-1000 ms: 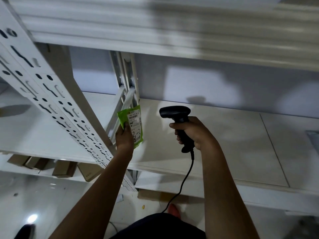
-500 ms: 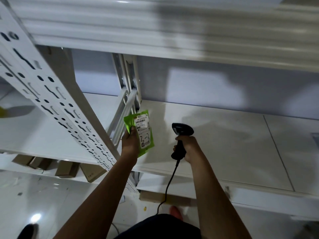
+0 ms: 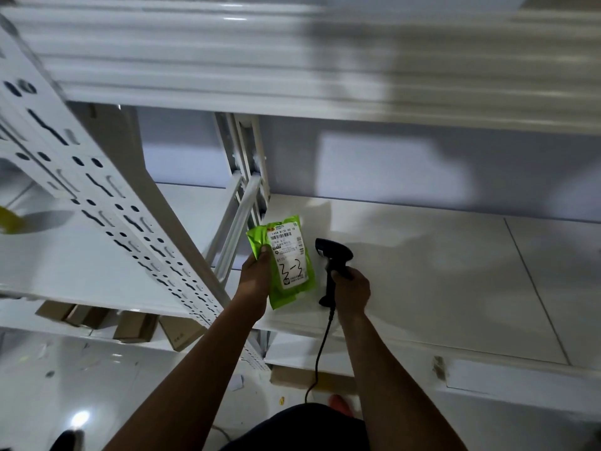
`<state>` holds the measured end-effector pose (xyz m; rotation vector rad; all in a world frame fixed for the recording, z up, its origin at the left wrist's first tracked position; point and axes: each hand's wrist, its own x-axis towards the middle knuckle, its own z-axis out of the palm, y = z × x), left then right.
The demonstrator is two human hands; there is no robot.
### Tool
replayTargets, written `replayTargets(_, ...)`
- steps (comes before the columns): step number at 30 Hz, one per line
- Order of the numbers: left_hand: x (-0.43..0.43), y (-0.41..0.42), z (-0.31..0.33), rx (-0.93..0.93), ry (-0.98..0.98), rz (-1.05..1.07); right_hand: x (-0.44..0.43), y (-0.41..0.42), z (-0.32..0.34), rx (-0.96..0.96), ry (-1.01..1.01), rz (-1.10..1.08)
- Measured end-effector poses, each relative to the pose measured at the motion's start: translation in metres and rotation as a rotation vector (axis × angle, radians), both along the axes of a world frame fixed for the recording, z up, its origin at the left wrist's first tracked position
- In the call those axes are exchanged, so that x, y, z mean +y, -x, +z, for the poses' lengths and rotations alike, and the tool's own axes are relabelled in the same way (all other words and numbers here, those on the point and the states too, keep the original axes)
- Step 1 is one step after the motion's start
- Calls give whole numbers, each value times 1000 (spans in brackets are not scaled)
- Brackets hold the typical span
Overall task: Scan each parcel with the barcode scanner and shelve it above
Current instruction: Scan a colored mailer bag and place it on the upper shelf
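My left hand (image 3: 255,276) grips a green parcel pouch (image 3: 292,288) by its left edge, its white shipping label with a barcode and handwritten marks facing up. My right hand (image 3: 351,288) is closed around the handle of a black corded barcode scanner (image 3: 333,255), whose head sits just right of the pouch and points toward the label. Both are held over the left end of the white shelf board (image 3: 422,271). The scanner's cable (image 3: 320,353) hangs down past the shelf edge.
A perforated white upright (image 3: 107,203) slants across the left. Another white shelf (image 3: 227,53) spans overhead. Brown cardboard boxes (image 3: 130,323) lie on a lower shelf at left. A yellow-green object (image 3: 8,219) shows at the far left edge. The glossy floor lies below.
The scanner has dropped from a raised position and turned its head toward the pouch. My left hand has tilted the pouch so the label faces up more fully.
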<state>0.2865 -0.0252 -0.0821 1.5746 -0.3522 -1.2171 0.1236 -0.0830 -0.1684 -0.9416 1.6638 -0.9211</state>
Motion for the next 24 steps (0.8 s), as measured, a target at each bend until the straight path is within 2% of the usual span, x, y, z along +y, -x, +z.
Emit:
replayTargets(3, 0, 4, 2, 21, 2, 4, 2, -3, -1, 335, -18, 93)
replayTargets(4, 1, 6, 4, 28, 0, 2, 4, -1, -3, 374, -13, 66)
replayTargets(7, 5, 8, 6, 40, 8, -38, 9, 12, 7, 178, 199, -199)
replayTargets(9, 5, 9, 8, 43, 54, -79, 6, 22, 30, -44, 267, -243)
replayTargets(11, 6, 11, 13, 67, 121, -132, 9, 33, 67, -241, 183, -76)
replayTargets(13, 6, 18, 22, 88, 185, -189, 24, 42, 98, -350, 82, 152)
replayTargets(16, 8, 35, 32, 95, 258, -294, 50, 54, 114, -401, 105, 247)
replayTargets(21, 16, 72, 45, 158, 313, -476, 78, 86, 133, -326, 206, 53)
replayTargets(24, 18, 101, 55, 118, 365, -590, 91, 116, 151, -302, 253, -46)
